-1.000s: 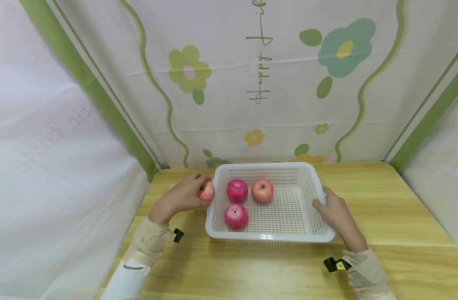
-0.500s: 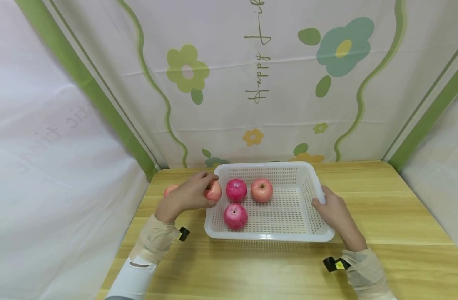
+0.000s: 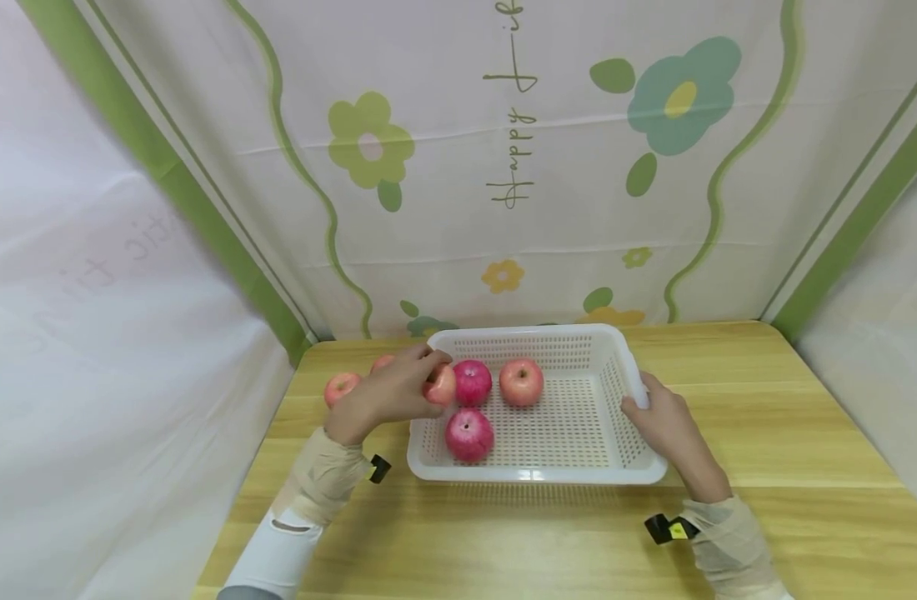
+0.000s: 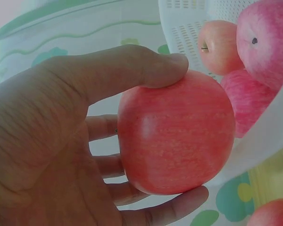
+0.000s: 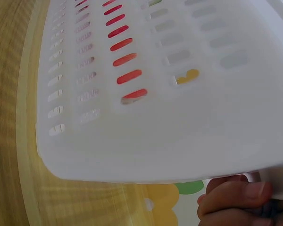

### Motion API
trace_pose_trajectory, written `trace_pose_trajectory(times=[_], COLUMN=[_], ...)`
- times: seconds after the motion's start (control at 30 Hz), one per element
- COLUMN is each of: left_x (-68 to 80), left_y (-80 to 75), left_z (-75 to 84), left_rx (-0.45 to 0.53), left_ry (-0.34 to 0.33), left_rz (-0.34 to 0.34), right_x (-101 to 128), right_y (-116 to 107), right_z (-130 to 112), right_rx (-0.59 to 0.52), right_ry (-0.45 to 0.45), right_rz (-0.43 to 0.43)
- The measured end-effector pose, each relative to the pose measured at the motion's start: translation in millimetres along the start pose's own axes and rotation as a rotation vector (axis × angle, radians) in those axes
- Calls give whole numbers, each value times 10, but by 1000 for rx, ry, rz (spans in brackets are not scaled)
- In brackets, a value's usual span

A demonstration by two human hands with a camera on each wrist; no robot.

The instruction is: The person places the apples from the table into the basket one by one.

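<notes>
A pink apple (image 4: 176,134) is held in the left hand (image 3: 387,393), with the thumb on top and the fingers curled under it. The apple is over the basket's left rim, at about 9 o'clock of the white basket (image 3: 616,467). The right hand (image 3: 664,421) is wrapped over the rim at 3 o'clock, with the fingers curled on it, so the basket is kept from sliding.

Three apples are already inside: one at the front left (image 3: 469,434), one behind it (image 3: 473,382), and one at about 12 o'clock (image 3: 521,382). Two more apples (image 3: 342,387) are seen on the wooden table (image 3: 766,433), out past 9 o'clock.

For a good job, the apple should be lifted clear of the rim and set down softly in a free spot, not dropped on the others, since apples are easily bruised. The right side of the basket floor looks free. The basket should be held firm while this is done.
</notes>
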State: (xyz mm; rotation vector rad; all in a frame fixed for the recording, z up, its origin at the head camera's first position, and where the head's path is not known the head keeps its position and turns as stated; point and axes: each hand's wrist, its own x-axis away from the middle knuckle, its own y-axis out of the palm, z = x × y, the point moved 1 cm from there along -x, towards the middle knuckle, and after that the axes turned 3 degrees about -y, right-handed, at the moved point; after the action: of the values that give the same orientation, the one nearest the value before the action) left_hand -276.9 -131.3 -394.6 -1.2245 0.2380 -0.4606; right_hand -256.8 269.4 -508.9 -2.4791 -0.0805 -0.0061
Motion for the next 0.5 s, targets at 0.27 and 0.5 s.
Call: trace_pose_trajectory(times=[0.27, 0.5], left_x=[-74, -154], left_y=[54, 70], left_z=[61, 143], left_rx=[-7, -34], left_ry=[25, 51], left_rz=[-16, -60], right_x=[-8, -14], right_y=[5, 6], right_z=[6, 7], right_rx=[3, 13], right_ry=[14, 15], right_rz=[-7, -6])
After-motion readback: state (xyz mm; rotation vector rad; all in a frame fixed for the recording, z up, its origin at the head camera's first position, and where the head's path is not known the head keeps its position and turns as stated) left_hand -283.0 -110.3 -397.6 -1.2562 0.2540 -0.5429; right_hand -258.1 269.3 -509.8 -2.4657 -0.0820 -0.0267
